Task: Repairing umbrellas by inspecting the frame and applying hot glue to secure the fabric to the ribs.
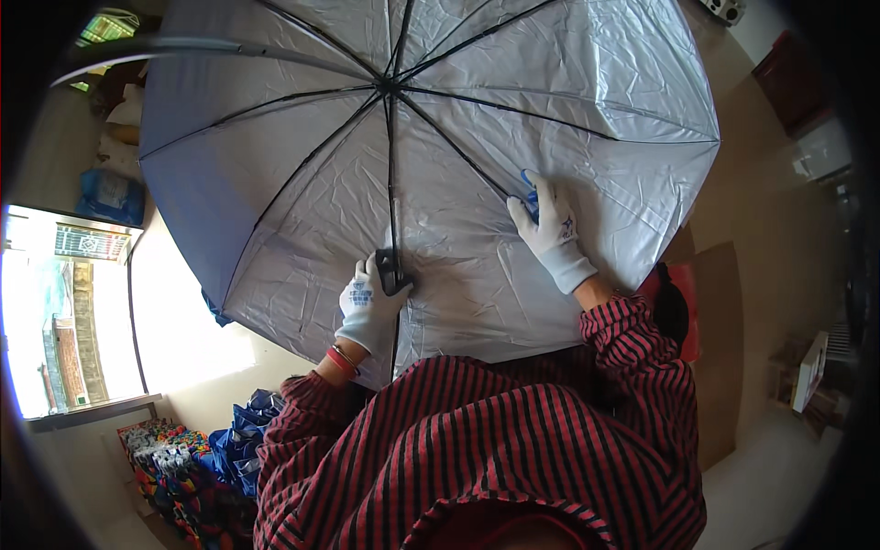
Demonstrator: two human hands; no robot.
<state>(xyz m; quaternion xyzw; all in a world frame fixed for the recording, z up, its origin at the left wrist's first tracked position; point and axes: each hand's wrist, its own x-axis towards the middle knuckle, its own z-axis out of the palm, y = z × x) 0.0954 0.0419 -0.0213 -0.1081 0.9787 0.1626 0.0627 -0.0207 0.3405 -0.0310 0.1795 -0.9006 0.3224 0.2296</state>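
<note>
A large open umbrella (312, 202) lies inside up before me, its silver lining facing me and its dark ribs spreading from a black hub (389, 86). The curved metal shaft (266, 50) runs from the hub to the upper left. My left hand (368, 298), in a white glove, is closed round the rib that points toward me; a dark piece (389, 263) shows at its fingers. Farther right, my right hand (550, 229) closes on another rib, with blue at its gloved fingertips. What lies under the fingers is partly hidden.
A bright window (87, 321) is at the left. Below it lie folded blue cloth bundles (246, 435) and a multicoloured pile (170, 467). A blue bag (112, 195) sits at the upper left. Right of the umbrella are a red seat-like thing (683, 307) and a brown board (718, 339).
</note>
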